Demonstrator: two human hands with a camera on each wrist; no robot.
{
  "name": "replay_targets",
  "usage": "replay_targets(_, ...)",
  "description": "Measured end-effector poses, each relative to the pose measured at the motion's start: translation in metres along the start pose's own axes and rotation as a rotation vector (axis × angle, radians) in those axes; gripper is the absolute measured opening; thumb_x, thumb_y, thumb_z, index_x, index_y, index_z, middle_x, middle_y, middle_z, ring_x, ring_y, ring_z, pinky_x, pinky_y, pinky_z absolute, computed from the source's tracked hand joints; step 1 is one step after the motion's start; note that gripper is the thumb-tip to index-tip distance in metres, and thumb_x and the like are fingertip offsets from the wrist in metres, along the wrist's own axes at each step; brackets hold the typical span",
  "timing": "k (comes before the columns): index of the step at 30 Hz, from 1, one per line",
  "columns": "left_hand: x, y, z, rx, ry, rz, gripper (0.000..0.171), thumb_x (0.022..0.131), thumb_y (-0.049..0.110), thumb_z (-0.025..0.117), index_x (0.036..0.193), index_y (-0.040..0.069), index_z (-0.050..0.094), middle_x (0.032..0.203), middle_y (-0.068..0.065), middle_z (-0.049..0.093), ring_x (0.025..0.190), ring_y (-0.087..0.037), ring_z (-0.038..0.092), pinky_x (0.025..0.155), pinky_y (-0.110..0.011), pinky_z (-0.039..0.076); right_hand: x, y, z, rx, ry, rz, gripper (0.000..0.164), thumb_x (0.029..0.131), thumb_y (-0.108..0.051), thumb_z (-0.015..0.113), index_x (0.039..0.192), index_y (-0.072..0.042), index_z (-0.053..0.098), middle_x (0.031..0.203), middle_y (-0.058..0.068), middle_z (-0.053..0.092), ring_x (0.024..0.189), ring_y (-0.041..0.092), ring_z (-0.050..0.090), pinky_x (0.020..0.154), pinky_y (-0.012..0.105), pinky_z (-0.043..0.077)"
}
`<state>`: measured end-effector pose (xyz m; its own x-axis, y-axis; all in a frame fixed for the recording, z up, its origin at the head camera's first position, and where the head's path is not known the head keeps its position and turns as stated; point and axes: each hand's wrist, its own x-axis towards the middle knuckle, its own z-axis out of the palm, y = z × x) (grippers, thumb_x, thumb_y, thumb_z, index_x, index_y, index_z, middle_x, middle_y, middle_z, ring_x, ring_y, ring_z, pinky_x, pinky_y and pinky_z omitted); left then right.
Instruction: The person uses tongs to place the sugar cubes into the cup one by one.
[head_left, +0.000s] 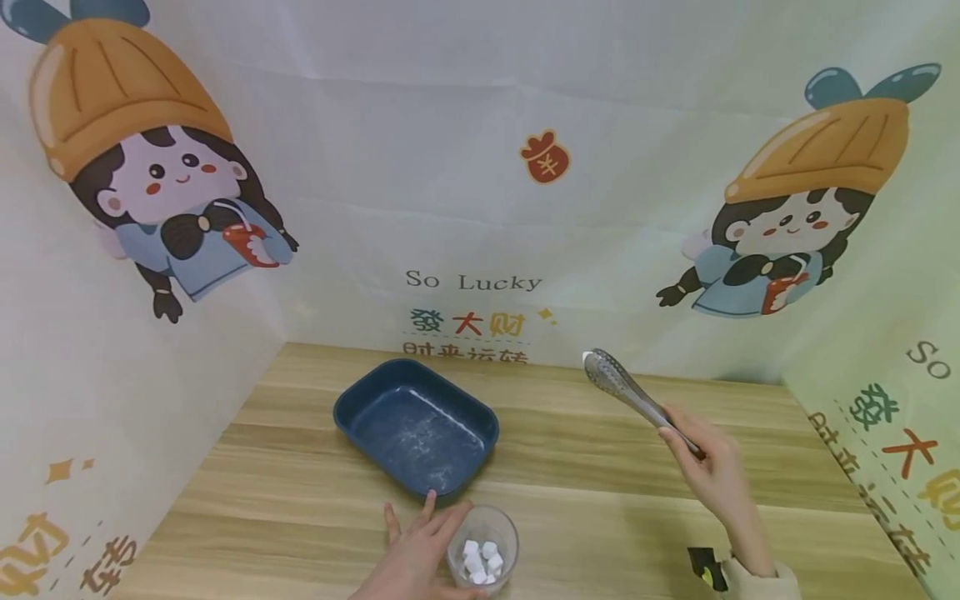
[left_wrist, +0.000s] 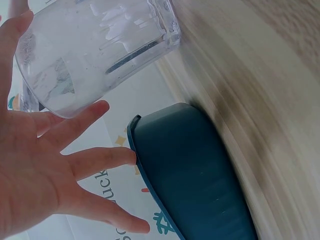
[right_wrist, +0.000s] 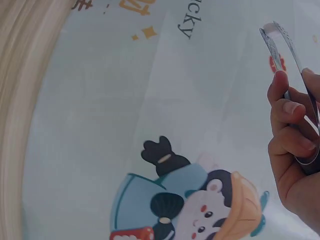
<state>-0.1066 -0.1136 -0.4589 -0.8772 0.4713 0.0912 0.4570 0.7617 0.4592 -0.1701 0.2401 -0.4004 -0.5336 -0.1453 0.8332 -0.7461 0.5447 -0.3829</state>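
In the head view, my right hand (head_left: 712, 471) grips metal tongs (head_left: 630, 392) and holds them up over the right part of the table. A small white cube (right_wrist: 271, 28) is pinched between the tong tips. My left hand (head_left: 420, 546) is around the left side of a clear plastic cup (head_left: 507, 533), with thumb and index finger on its wall and the other fingers spread out. Several white cubes (head_left: 480, 560) lie inside that cup. Just beyond it stands a dark blue rectangular dish (head_left: 416, 429); a fingertip of the left hand touches or nearly touches its rim.
The wooden table (head_left: 585, 467) meets printed cloth walls (head_left: 480, 208) at the back and both sides. A small black item (head_left: 707, 568) shows by the right sleeve (head_left: 761, 581).
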Motion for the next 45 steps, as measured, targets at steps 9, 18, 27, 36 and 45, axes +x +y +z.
replay_targets(9,-0.001,0.0,0.0,-0.036,-0.022,-0.006,0.092,0.062,0.059,0.069,0.132,0.007,0.038,0.132,-0.014,0.047,0.124,-0.053,0.027,0.078,-0.083,0.002,-0.023,-0.028,-0.024,0.012,-0.005,-0.053,0.024,0.079,0.001,0.062,0.101,0.01,0.063,0.1,-0.01,0.064,0.066,-0.011,0.049,0.048,0.004,0.037)
replay_targets(18,-0.002,-0.002,0.001,-0.041,-0.019,-0.004,0.092,0.062,0.059,0.068,0.132,0.007,0.037,0.132,-0.014,0.047,0.124,-0.053,0.028,0.077,-0.083,0.002,-0.029,-0.057,-0.028,0.039,-0.07,-0.176,0.029,0.085,-0.014,0.058,0.099,0.01,0.064,0.103,-0.001,0.066,0.091,-0.007,0.059,0.065,0.005,0.047)
replay_targets(27,-0.002,-0.003,0.002,-0.03,-0.011,-0.001,0.092,0.063,0.059,0.068,0.132,0.007,0.038,0.133,-0.014,0.046,0.124,-0.053,0.027,0.078,-0.083,0.002,-0.021,-0.077,-0.019,-0.015,-0.236,-0.272,0.029,0.088,-0.021,0.055,0.103,0.002,0.065,0.087,0.012,0.068,0.072,0.008,0.064,0.058,0.006,0.047)
replay_targets(36,-0.001,-0.002,0.001,-0.011,0.001,0.001,0.092,0.063,0.058,0.069,0.133,0.008,0.037,0.133,-0.013,0.047,0.124,-0.052,0.028,0.079,-0.083,0.002,-0.01,-0.087,0.0,0.015,-0.529,-0.383,0.031,0.081,-0.011,0.063,0.111,-0.003,0.062,0.098,0.006,0.068,0.08,0.009,0.066,0.068,0.01,0.049)
replay_targets(45,-0.001,-0.001,0.002,0.001,-0.01,-0.006,0.092,0.062,0.058,0.069,0.134,0.01,0.036,0.133,-0.012,0.047,0.125,-0.051,0.028,0.08,-0.082,0.003,-0.008,-0.089,0.011,0.033,-0.676,-0.402,0.03,0.081,-0.012,0.063,0.11,-0.007,0.062,0.096,0.001,0.069,0.078,0.0,0.063,0.066,0.008,0.048)
